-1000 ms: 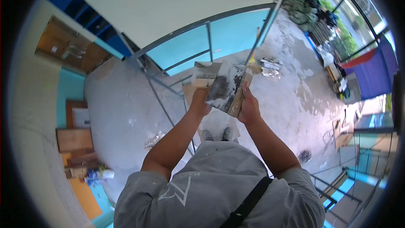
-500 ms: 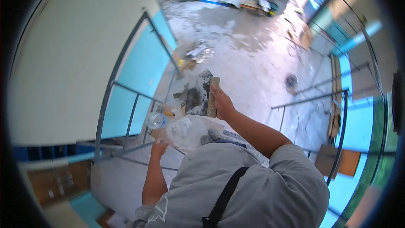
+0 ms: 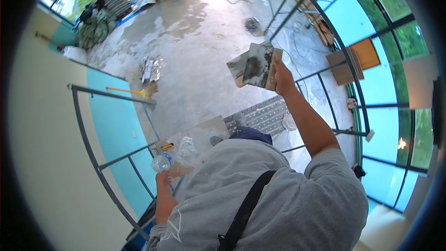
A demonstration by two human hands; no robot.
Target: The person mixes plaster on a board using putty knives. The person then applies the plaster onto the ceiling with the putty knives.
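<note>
My right hand (image 3: 282, 78) grips the tan back edge of a wide scraper blade (image 3: 258, 66), smeared with dark and whitish residue. A second flat blade (image 3: 236, 67) shows behind it, fanned out to the left; how it is held is hidden. Both are raised in front of me, over the floor. My left hand (image 3: 162, 178) hangs low by the scaffold's left side, just below a clear plastic bottle (image 3: 162, 162) in the view. Its fingers are too small and hidden to read, and I cannot tell whether it touches the bottle.
I am on a scaffold with a perforated metal deck (image 3: 258, 115) and grey rails (image 3: 88, 144). A yellow utility knife (image 3: 167, 147) and a white crumpled clump (image 3: 187, 147) lie near the bottle. Below are a broom (image 3: 123, 90), a coiled wire bundle (image 3: 253, 26) and stacked sacks (image 3: 95, 28).
My right hand has moved up and to the right with the blades. The view has swung rightward, bringing in the deck and more windows. In the picture, my left hand appears nearer the bottle.
</note>
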